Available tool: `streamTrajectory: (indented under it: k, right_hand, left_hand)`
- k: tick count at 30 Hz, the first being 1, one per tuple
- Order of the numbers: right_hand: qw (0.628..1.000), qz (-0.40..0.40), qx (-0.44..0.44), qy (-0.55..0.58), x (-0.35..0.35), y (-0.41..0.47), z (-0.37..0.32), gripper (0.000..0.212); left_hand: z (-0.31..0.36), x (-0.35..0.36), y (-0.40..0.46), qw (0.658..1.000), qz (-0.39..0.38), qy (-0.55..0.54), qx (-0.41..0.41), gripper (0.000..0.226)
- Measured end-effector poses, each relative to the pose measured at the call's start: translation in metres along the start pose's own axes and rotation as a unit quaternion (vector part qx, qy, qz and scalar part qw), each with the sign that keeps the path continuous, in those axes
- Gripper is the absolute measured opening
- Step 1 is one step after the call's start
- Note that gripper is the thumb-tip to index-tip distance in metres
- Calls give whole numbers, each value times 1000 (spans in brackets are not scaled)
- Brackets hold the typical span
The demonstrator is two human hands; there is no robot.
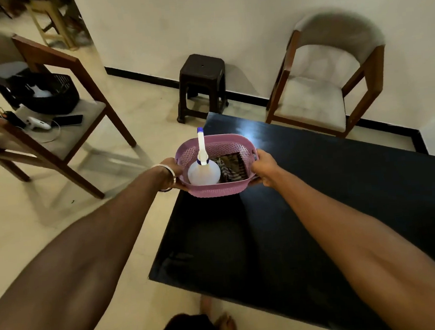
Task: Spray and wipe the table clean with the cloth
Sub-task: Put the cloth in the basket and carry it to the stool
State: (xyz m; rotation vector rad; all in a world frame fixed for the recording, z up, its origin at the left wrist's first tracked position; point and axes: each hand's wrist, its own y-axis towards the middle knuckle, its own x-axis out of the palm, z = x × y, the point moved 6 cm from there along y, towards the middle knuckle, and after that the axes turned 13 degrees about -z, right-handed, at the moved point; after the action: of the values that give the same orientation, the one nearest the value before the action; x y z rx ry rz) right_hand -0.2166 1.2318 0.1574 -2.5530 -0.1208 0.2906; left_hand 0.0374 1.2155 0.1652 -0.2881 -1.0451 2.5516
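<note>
A cream-walled room with a pale tiled floor [91,227] fills my view, a black skirting line running along the base of the wall. A glossy black table [307,223] stretches from the lower centre toward the right, light glaring off its far end. Behind it, against the wall, stands a wooden armchair [326,78] with pale cushions; a second wooden chair [59,120] at left carries a black basket [49,93], a white handheld device [37,123] and a dark phone [71,120]. A dark plastic stool [202,85] sits by the wall between the two chairs.

Both of my bare arms reach forward over the table's near-left corner, holding a purple perforated basket [213,191] above the table's left edge. My left hand [171,173], a bangle [169,172] on its wrist, has its grip closed on the basket's left rim. My right hand [262,167] has its grip closed on the right rim, fingers curled round the edge.

Inside the basket, a translucent white spray bottle [204,175] with a blue-tipped nozzle stands upright in the left half. The cloth [231,167], dark and striped, lies crumpled in the right half, just beside the bottle.

At the bottom edge, one bare foot [225,325] rests on the floor.
</note>
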Motion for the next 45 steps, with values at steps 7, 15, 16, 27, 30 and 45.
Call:
streamTrajectory:
  k: [7, 15, 16, 27, 30, 45]
  right_hand:
    - [999, -28, -16, -24, 42, -17, -7, 29]
    - [1000, -13, -9, -17, 107, 18, -38, 43]
    - [1000, -5, -3, -10, 117, 25, -43, 46]
    - [997, 56, -2, 49, 210, 101, -116, 36]
    - [997, 70, 1, 43, 224, 123, -132, 39]
    - [994, 92, -9, 51, 202, 288, -216, 37]
  left_hand:
    - [-16, -35, -26, 1000, -18, -1, -10, 25]
    - [-7, -119, -14, 999, -36, 30, 5, 17]
    - [-5, -134, -8, 999, -33, 42, 4, 17]
    - [38, -280, 43, 994, -52, 92, 23, 19]
    - [48, -308, 61, 993, -60, 101, 21, 17]
    - [160, -385, 194, 992, -80, 96, 23, 18]
